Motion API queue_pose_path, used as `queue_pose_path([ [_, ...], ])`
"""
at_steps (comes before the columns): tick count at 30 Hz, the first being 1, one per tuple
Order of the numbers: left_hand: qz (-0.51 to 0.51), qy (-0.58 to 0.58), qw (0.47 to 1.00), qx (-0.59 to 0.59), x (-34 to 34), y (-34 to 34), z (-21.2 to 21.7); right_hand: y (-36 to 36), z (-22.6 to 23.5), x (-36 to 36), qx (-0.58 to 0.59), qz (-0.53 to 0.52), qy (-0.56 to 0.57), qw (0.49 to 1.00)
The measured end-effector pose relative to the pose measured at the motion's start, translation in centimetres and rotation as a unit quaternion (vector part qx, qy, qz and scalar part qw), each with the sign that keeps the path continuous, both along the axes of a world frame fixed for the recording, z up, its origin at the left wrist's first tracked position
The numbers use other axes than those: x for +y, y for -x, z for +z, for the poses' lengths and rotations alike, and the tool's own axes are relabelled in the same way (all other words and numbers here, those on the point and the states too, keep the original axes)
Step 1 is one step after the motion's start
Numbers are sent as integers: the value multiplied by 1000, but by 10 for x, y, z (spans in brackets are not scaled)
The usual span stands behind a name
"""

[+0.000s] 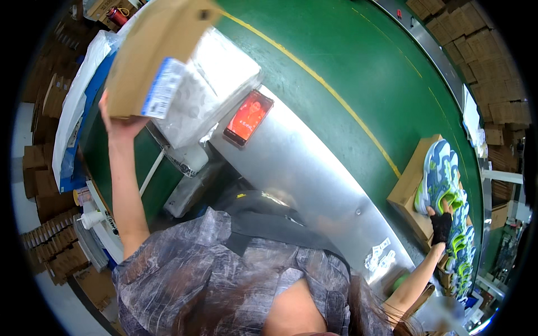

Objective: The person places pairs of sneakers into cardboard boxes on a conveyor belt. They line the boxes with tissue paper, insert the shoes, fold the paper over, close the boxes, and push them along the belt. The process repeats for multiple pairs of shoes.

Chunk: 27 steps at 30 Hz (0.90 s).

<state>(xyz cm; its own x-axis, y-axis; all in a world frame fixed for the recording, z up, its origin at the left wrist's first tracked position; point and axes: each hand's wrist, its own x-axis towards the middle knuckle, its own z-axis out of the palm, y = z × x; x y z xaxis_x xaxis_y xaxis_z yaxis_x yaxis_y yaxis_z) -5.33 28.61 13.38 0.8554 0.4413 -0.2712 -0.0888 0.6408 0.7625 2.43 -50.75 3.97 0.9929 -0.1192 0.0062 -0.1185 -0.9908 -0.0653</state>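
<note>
Two bare forearms (128,190) reach out from a grey patterned shirt (168,274), one to each side. Just ahead of the shirt runs a metal worktop (297,151), with small white stickers (379,256) toward its right end. Farther along it lies a phone (248,119), its screen lit red, beside a white wrapped bundle (185,112). The left hand (124,126) grips the lower end of a brown box (154,45), held up and tilted over the bundle, its fingers partly hidden. Off to the right, the gloved right hand (441,225) has its fingers closed on the heel of a blue-and-white shoe (437,176), next to a carton (404,193); similar shoes (459,249) line up nearer the body. Beyond spreads green floor (336,61), then stacked cartons (468,33).
</note>
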Motion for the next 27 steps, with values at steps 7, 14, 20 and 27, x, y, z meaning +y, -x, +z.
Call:
queue_pose_path([
  [7,266,139,944,136,27,69,-55,5,-6,28,-167,57,-9,984],
  [14,-52,-53,973,217,-14,2,-121,33,96,167,-115,69,-178,975],
  [20,-321,-166,921,146,-133,-65,-120,45,144,250,-1,165,-195,967],
  [27,-338,-485,797,-125,-275,-126,-87,67,90,274,-27,306,-215,927],
])
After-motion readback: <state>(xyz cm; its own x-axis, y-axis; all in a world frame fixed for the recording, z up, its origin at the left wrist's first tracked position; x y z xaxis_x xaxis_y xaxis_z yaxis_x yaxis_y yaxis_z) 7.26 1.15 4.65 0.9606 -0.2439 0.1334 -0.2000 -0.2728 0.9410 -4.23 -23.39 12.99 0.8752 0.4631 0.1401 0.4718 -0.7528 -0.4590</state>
